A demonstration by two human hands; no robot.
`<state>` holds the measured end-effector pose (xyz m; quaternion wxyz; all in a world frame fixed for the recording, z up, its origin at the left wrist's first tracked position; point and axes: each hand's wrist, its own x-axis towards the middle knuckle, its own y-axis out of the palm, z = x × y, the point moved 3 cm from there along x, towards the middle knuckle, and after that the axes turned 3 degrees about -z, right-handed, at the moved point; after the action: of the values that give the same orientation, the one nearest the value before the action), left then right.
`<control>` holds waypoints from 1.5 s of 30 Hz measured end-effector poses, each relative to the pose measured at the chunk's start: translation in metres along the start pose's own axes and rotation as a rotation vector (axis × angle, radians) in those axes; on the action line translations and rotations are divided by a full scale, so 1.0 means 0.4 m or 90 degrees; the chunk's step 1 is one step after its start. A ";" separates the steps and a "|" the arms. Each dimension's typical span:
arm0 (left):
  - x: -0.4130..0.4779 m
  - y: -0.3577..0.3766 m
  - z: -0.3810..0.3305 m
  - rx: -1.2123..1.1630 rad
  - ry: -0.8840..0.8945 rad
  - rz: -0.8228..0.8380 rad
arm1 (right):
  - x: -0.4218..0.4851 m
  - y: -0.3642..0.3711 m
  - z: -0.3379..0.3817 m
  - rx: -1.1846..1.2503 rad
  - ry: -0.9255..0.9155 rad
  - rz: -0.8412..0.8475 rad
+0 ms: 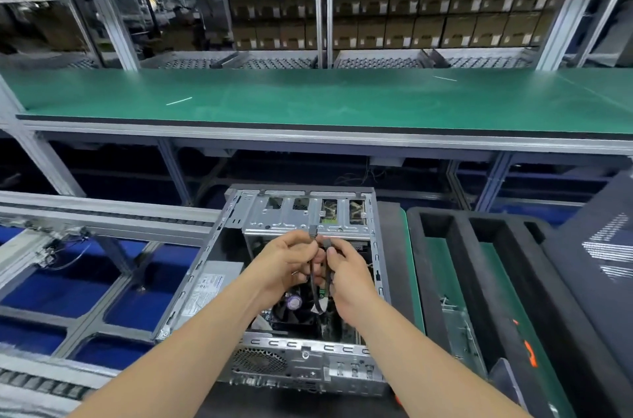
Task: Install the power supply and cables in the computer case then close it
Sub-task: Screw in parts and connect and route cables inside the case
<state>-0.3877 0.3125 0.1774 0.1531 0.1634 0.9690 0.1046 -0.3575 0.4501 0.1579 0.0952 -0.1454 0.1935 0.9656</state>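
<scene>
Both hands are over the open computer case [301,349]. The left hand [286,263] pinches one black cable [312,232] and the right hand [349,277] pinches the second cable [327,242], with the connectors pointing far. The power supply [205,287] sits at the case's left side.

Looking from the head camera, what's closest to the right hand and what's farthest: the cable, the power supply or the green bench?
1. cable: pinched in the right hand itself.
2. power supply: left side of the case.
3. green bench: far behind the case.
</scene>
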 end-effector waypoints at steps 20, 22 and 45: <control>0.090 0.013 0.037 -0.079 -0.026 -0.062 | -0.007 -0.043 -0.049 -0.402 0.035 -0.174; 0.086 0.023 0.043 -0.074 -0.031 -0.056 | -0.011 -0.036 -0.030 -0.562 -0.062 -0.188; 0.046 -0.045 -0.077 -0.238 0.030 -0.123 | -0.014 0.035 0.000 -0.023 0.078 -0.042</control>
<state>-0.4194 0.2976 0.1966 0.1670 0.0362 0.9473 0.2709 -0.3556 0.4367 0.1646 0.1121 -0.2121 0.1769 0.9546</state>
